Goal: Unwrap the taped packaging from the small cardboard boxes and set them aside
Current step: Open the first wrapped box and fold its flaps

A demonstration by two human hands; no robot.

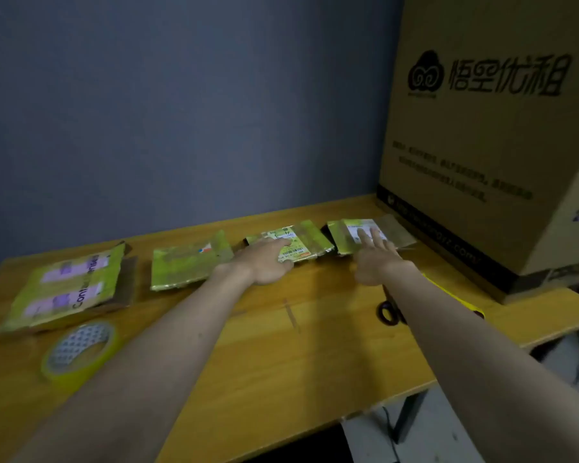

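we saw four taped boxes (290,245) unopened (none set aside), our left hand (264,262) and right hand (373,259) flat on two, gripping nothing.

Four flat yellow-taped cardboard boxes (194,260) in a row along the table's far edge.

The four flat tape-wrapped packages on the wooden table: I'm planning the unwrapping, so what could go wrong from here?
The left hand and right hand each rest flat on a different yellow-taped flat package, so neither may get a firm two-handed hold. The dark-handled scissors lie under the right forearm and might get knocked. The clear yellowish tape roll sits near the table's front edge and could be swept off.
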